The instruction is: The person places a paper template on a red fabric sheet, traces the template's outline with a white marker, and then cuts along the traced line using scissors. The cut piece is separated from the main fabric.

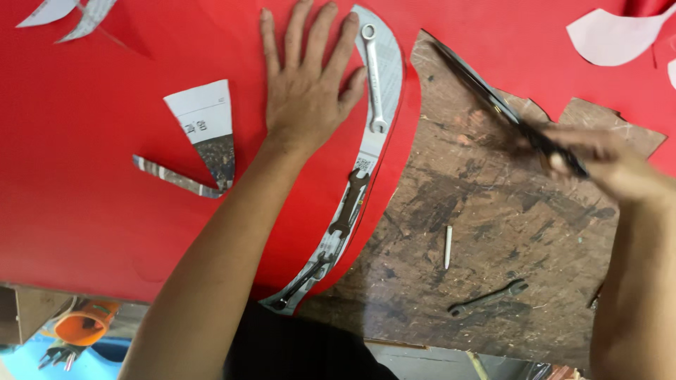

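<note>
Your right hand [605, 165] was clamped on dark scissors [493, 102], blurred, blades at the red sheet's [84, 190] cut edge. Your left hand [306, 84] lay flat, fingers spread, beside the spanner-weighted paper template [386, 63] on the counter [493, 232]. Cutting looked under way; following that curve closely seemed next.

Left hand [306, 84] flat on red sheet [84, 204], right hand [605, 162] gripping scissors [493, 102].

The left hand [306, 84] lies flat on the sheet [84, 204], with the curved paper strip [384, 134] just to its right and three wrenches [373, 77] lying along that strip. To the hand's left lie paper pieces [208, 130]. Right of the strip, the right hand [612, 165] holds scissors [507, 116] above the worktable [493, 232], with a small rod [448, 246] and another wrench [488, 298] nearer the person.
</note>
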The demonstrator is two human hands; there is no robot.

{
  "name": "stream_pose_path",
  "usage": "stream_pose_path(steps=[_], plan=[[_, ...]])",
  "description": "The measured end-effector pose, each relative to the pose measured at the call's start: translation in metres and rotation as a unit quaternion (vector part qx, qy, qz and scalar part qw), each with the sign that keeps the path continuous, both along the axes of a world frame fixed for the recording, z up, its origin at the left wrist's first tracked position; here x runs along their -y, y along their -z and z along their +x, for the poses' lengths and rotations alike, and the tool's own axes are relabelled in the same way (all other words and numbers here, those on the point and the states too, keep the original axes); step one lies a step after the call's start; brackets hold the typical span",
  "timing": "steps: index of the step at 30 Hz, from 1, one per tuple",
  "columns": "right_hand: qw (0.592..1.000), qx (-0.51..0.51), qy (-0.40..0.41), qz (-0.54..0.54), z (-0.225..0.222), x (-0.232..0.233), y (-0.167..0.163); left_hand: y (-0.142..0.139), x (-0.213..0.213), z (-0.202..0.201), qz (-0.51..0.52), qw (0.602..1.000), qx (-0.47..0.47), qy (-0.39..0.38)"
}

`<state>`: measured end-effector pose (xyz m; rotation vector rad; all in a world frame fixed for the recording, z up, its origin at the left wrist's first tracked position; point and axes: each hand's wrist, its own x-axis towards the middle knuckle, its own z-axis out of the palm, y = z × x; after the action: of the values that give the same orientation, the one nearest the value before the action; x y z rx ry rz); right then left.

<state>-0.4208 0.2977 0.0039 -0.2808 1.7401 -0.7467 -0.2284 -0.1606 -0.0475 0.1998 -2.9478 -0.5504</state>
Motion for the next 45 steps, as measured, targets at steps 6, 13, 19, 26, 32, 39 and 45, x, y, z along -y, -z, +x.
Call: stream_pose_path(steps=[6, 13, 19, 26, 32, 39, 45], plan=[[0.998, -0.019, -0.059, -0.028, -0.057, 0.056, 0.015, -0.004, 0.001, 0.001, -0.009, 1.000, 0.006, 0.003], [0.994, -0.062, -0.088, 0.035, -0.071, 0.078, 0.006, -0.001, 0.000, -0.002, -0.004, 0.999, 0.043, 0.001], [0.983, -0.011, -0.139, -0.123, -0.082, 0.079, 0.032, 0.001, -0.001, 0.000, -0.018, 1.000, 0.021, -0.002], [0.984, -0.104, -0.145, -0.017, -0.075, 0.095, 0.019, -0.007, 0.000, -0.004, -0.011, 1.000, 0.025, -0.004], [0.992, -0.073, -0.103, 0.024, -0.064, 0.120, 0.001, -0.011, -0.003, -0.001, -0.018, 0.999, 0.026, -0.007], [0.999, -0.045, -0.023, -0.010, -0.033, 0.109, -0.015, -0.013, -0.003, -0.004, -0.018, 1.000, 0.017, -0.017], [0.973, 0.028, 0.189, -0.130, 0.080, 0.024, -0.023, -0.028, -0.002, 0.001, 0.039, 0.999, -0.026, -0.007]])
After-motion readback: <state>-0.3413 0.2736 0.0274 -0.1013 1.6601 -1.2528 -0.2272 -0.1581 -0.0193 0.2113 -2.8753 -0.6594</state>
